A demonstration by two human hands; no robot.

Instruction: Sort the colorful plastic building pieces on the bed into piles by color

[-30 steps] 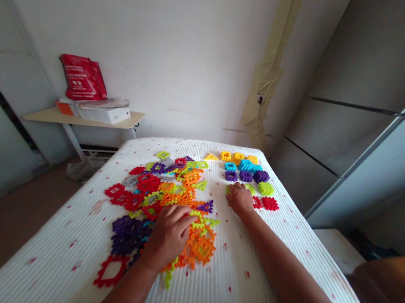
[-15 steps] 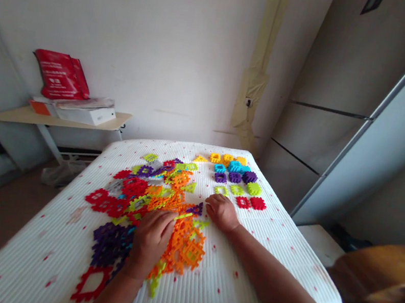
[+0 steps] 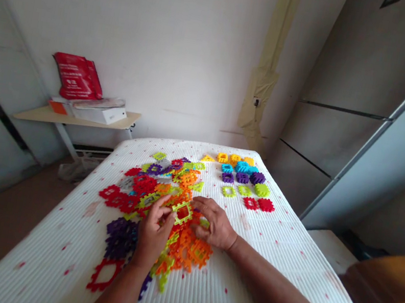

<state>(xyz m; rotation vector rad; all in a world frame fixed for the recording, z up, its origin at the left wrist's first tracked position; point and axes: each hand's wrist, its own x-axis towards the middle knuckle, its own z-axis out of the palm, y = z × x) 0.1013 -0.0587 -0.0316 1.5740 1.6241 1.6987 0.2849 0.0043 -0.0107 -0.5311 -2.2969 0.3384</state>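
A lime green square frame piece (image 3: 182,212) is held up over the mixed pile by my left hand (image 3: 155,231), whose thumb and fingers pinch its left edge. My right hand (image 3: 215,223) is at the right side of this piece, fingers apart and curved, with a small gap at the fingertips. Beneath both hands lie orange pieces (image 3: 186,249), along with red and lime ones. Dark purple pieces (image 3: 121,239) and a large red square frame (image 3: 90,286) lie left of my left forearm.
Sorted at the back right are yellow (image 3: 222,158), blue (image 3: 226,168), purple (image 3: 227,177), lime (image 3: 228,191) and red pieces (image 3: 250,203). Behind the covered table (image 3: 265,286), a side shelf (image 3: 38,114) bears boxes and a red bag (image 3: 77,78).
My right hand has moved left from near the sorted rows to the pile. My left hand has turned the lime piece from edge-on to face-up. The view has shifted slightly left.
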